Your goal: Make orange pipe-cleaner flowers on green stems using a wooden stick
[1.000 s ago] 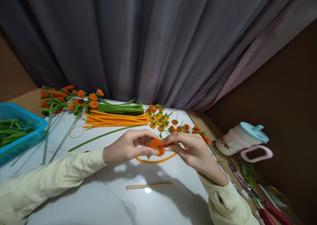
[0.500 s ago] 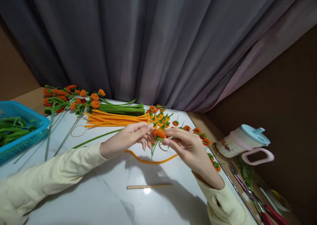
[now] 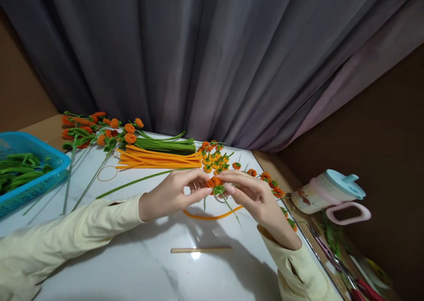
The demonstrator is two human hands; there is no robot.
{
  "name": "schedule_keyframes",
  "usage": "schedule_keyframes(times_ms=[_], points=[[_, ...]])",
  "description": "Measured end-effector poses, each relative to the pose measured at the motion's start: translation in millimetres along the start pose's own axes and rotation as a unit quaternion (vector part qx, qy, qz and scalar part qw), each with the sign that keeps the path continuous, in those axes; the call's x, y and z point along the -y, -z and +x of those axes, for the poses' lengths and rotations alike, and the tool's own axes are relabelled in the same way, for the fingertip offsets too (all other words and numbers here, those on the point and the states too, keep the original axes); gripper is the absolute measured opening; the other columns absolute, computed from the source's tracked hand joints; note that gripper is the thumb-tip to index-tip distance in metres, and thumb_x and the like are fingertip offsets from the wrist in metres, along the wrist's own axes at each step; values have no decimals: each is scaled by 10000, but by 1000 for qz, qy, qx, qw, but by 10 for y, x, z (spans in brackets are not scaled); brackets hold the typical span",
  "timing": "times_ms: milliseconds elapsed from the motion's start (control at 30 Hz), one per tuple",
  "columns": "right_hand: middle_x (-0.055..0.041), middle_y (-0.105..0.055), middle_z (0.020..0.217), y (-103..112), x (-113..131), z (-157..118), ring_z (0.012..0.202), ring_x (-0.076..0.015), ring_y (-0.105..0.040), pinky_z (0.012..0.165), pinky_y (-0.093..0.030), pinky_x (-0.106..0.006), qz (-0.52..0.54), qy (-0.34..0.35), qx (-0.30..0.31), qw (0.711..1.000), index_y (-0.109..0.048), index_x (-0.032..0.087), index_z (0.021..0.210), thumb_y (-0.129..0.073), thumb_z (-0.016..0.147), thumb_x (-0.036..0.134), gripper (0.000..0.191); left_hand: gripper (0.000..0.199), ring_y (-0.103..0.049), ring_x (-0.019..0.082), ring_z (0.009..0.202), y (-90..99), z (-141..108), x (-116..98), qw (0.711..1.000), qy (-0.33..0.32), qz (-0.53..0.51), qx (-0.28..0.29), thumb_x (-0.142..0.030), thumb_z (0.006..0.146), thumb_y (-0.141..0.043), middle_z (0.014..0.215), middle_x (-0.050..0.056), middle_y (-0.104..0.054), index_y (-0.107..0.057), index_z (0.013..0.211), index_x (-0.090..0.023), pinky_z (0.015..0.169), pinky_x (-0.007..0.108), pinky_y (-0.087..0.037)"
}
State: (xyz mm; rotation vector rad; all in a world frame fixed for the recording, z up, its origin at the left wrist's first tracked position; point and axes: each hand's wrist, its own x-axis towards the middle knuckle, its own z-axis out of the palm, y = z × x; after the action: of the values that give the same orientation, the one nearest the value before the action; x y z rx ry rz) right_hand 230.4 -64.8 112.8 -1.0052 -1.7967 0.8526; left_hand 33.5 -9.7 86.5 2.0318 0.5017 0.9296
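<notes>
Between my two hands is a small orange pipe-cleaner pumpkin [image 3: 214, 182] with a green top and thin green stems hanging from it. My left hand [image 3: 180, 192] pinches its left side with thumb and fingers. From the right, my right hand [image 3: 250, 195] grips it near the green part between thumb and fingertips. Under the hands, an orange pipe cleaner [image 3: 212, 217] lies curved on the white tabletop [image 3: 139, 257]. Nearer to me rests a thin wooden stick [image 3: 201, 249]. A whitish ring behind the pumpkin is partly hidden by my right hand.
Bundles of orange pipe cleaners [image 3: 159, 158] and green pipe cleaners [image 3: 168, 145] lie at the back, beside several finished small pumpkins [image 3: 217, 160]. Orange flowers [image 3: 130, 133] and a blue basket [image 3: 49, 177] are left. A cup [image 3: 326, 190] and red-handled pliers [image 3: 361, 287] stand right.
The pumpkin has been turned, so its green top and stems now point toward me and down to the right. My left fingers have closed onto its left side.
</notes>
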Motion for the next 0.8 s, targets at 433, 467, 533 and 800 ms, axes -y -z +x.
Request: schedule_keyframes(times_ms=[433, 467, 533, 800], points=[[-32, -688, 827, -57, 108, -55, 732, -126, -632, 673, -491, -209, -207, 126, 11, 970, -642, 175, 925, -578, 856, 79, 134, 86, -473, 63, 538, -15, -54, -75, 989, -82, 120, 18, -96, 787, -551, 640, -39, -521, -590, 859, -122, 525, 158, -396], [-35, -686, 829, -63, 110, -60, 737, -129, -634, 676, -493, -211, -211, 131, 15, 969, -637, 174, 930, -573, 860, 82, 132, 85, -472, 62, 538, -16, -55, -82, 989, -79, 121, 20, -92, 781, -549, 636, -41, -516, -586, 851, -124, 525, 157, -395], [-44, -682, 829, -74, 115, -68, 746, -140, -636, 682, -500, -226, -220, 140, 19, 965, -630, 171, 933, -555, 874, 98, 120, 78, -469, 62, 537, -14, -57, -95, 990, -72, 121, 25, -96, 778, -546, 628, -45, -504, -579, 842, -128, 520, 156, -390], [-54, -681, 785, -95, 130, -96, 709, -160, -638, 648, -506, -258, -237, 129, 5, 963, -627, 181, 893, -482, 906, 128, 155, 50, -453, 72, 536, -5, -61, -126, 988, -62, 133, 44, -139, 803, -516, 628, -46, -484, -549, 837, -155, 520, 174, -381]])
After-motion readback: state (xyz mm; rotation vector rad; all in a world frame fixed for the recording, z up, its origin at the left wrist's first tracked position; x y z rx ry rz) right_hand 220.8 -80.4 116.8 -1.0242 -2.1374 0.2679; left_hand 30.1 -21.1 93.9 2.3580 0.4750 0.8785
